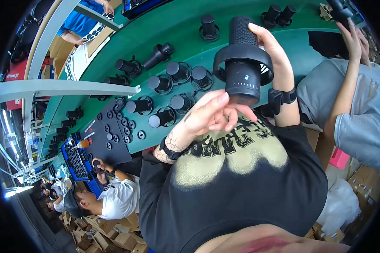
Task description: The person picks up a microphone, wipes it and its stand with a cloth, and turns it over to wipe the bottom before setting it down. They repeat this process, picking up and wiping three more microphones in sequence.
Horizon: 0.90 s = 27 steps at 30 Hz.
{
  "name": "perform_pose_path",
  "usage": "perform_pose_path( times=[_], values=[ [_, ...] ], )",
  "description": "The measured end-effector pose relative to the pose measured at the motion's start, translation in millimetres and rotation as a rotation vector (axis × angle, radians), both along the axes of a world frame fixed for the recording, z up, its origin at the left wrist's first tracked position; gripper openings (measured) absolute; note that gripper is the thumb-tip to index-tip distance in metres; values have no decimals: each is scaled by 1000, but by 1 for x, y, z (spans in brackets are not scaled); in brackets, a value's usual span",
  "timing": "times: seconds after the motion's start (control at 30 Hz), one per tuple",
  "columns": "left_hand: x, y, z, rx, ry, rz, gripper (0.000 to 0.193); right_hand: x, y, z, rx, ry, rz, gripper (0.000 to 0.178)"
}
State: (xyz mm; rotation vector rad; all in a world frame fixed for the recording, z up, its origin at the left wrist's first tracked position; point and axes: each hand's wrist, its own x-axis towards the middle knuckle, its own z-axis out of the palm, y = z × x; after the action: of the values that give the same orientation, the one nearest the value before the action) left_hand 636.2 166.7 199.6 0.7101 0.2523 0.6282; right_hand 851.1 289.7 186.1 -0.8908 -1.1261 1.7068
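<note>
In front of my chest is a black microphone (242, 80) with a textured grille at its upper end and a ring-shaped mount around its body. My right hand (272, 46) grips it from the right side, thumb on the grille; its other fingers are partly hidden behind. Small light markings and a mic symbol show on the smooth lower body. Close to the microphone's lower end is my left hand (211, 114), with its thumb at the edge, one finger stretched out below and the others loosely bent. Whether the thumb presses on the body, I cannot tell.
Several black microphones (179, 71) with ring mounts stand on the green table (223, 50). Small round black parts (109, 128) lie on a dark mat at left. A grey metal bar (67, 88) juts over the table. Co-workers sit at right (346, 92) and left (118, 198).
</note>
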Motion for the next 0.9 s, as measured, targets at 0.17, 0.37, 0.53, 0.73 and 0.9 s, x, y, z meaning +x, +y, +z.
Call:
perform_pose_path(
  times=[0.17,0.37,0.53,0.73,0.9],
  values=[
    [-8,-21,16,102,52,66,55,-40,-29,11,-189,392,-53,31],
    [-16,-38,25,165,179,203,55,-51,-34,29,-75,514,-21,33],
    [-12,-44,33,201,275,335,71,-49,-23,32,-69,682,197,43],
    [-18,-46,37,170,246,301,55,-59,-32,55,-122,909,292,41],
    [-15,-48,42,139,195,326,55,-61,-31,62,-46,933,309,37]
  ],
)
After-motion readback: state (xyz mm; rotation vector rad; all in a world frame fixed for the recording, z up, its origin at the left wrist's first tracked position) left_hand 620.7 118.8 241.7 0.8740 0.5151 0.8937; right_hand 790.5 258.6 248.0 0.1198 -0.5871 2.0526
